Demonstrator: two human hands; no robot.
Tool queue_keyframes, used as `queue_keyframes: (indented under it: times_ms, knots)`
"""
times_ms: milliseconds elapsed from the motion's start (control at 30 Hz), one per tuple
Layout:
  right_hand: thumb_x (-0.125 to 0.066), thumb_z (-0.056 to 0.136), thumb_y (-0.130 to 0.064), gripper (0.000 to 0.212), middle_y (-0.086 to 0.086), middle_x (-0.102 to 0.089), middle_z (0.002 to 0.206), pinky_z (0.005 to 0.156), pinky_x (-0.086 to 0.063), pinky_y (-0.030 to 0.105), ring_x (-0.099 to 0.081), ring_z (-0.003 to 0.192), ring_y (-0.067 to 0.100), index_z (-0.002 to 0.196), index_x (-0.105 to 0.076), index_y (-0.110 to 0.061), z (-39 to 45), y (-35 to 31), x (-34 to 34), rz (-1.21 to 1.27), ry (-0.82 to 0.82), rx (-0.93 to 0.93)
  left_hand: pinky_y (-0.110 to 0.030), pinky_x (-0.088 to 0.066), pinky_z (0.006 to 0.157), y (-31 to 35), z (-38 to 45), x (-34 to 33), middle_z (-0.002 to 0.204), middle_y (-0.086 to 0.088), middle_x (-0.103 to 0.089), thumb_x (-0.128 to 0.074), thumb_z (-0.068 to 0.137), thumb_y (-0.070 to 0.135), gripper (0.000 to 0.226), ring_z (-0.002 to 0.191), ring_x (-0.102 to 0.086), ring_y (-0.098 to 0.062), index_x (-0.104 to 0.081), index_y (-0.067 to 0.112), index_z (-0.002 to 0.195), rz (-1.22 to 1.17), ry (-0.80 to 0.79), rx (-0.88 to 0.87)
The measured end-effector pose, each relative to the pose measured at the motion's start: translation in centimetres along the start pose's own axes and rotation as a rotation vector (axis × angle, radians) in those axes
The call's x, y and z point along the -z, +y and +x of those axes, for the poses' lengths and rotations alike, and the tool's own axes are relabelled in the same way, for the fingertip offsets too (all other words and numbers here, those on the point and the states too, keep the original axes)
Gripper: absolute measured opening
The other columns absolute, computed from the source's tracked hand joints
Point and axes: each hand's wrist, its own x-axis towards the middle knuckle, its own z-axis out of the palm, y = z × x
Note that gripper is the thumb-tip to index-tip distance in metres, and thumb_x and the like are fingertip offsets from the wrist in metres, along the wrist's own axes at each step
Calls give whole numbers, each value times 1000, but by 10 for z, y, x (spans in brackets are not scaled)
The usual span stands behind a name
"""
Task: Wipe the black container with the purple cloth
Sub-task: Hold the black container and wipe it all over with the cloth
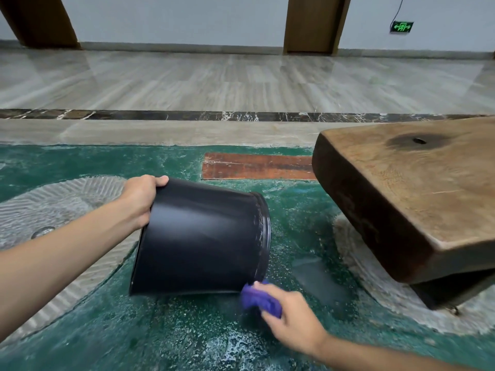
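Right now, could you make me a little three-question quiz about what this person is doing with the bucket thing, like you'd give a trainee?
1. True or false: the black container stands upright on the carpet.
2. Which hand holds the purple cloth? A) the left hand B) the right hand C) neither
3. Fill in: the left hand grips the container at its ____ end.

Key
1. False: it is tipped on its side, rim towards the wooden table.
2. B: the right hand presses the cloth by the container's lower rim.
3. Base: the closed end, opposite the rim.
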Motion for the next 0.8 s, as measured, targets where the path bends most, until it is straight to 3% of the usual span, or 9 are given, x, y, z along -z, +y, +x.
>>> queue_keyframes:
  times_ms: [100, 167, 267, 333, 400, 467, 567, 667, 800]
  knots:
    - [-59, 82, -18, 37, -26, -74, 94, 80, -50, 12, -69, 87, -5, 102, -69, -48, 17, -18, 31, 14, 292, -127, -38, -53, 64, -2, 3, 5, 100, -16, -67, -64, 91, 14, 13, 74, -65, -30, -65, 8, 103, 20, -2, -15]
    - [-61, 84, -17, 33, -23, -73, 85, 77, -50, 18, -68, 86, -1, 92, -70, -48, 48, -31, 54, 44, 461, -234, -39, -54, 68, -3, 5, 6, 105, -16, -67, -64, 91, 15, 33, 80, -66, -31, -64, 5, 122, 13, 3, -12]
    - [-59, 86, -15, 22, -9, -72, 85, 78, -45, 27, -67, 94, 24, 94, -72, -32, 109, -46, 84, 74, 587, -368, -46, -56, 83, -2, 3, 2, 110, -15, -67, -65, 90, 15, 47, 92, -66, -32, -56, 8, 136, -1, -9, -16]
    - [-58, 88, -16, 26, 4, -74, 99, 80, -44, 27, -66, 102, 29, 108, -73, -24, 144, -53, 99, 47, 535, -390, -49, -55, 90, -1, 3, -4, 112, -14, -67, -65, 91, 15, 40, 95, -66, -32, -57, 14, 130, -7, -12, -32]
    - [-58, 89, -19, 32, 2, -74, 111, 82, -42, 24, -64, 109, 27, 117, -72, -27, 165, -59, 100, -29, 386, -352, -49, -55, 91, 1, 2, -11, 112, -15, -68, -65, 91, 15, 27, 93, -66, -32, -60, 15, 117, -9, -23, -38]
    - [-57, 91, -26, 35, -1, -73, 120, 88, -48, 31, -63, 113, 31, 123, -69, -31, 168, -60, 85, -213, 264, -276, -52, -54, 95, 3, 4, -14, 115, -17, -68, -64, 90, 16, 21, 95, -67, -33, -62, 11, 111, -10, -27, -4]
    - [-59, 92, -25, 40, 8, -64, 132, 82, -48, 43, -59, 118, 38, 132, -58, -23, 139, -53, 44, -439, 296, -169, -56, -49, 102, 4, 11, -11, 131, -17, -65, -60, 89, 15, 22, 117, -64, -35, -62, 12, 111, -41, 34, 60]
    - [-64, 89, -15, 60, 6, -47, 154, 86, -48, 46, -48, 134, 35, 146, -47, -24, 101, -38, 18, -352, 280, -163, -52, -47, 106, 4, 20, -5, 138, -14, -61, -55, 91, 11, 15, 122, -61, -32, -60, 14, 106, -84, 91, 102]
    - [-66, 87, -9, 70, -3, -39, 158, 95, -45, 34, -40, 141, 24, 151, -43, -28, 71, -20, 9, -235, 282, -133, -53, -47, 105, 8, 26, -6, 137, -14, -63, -59, 88, 11, 17, 124, -60, -34, -61, 15, 105, -89, 89, 121]
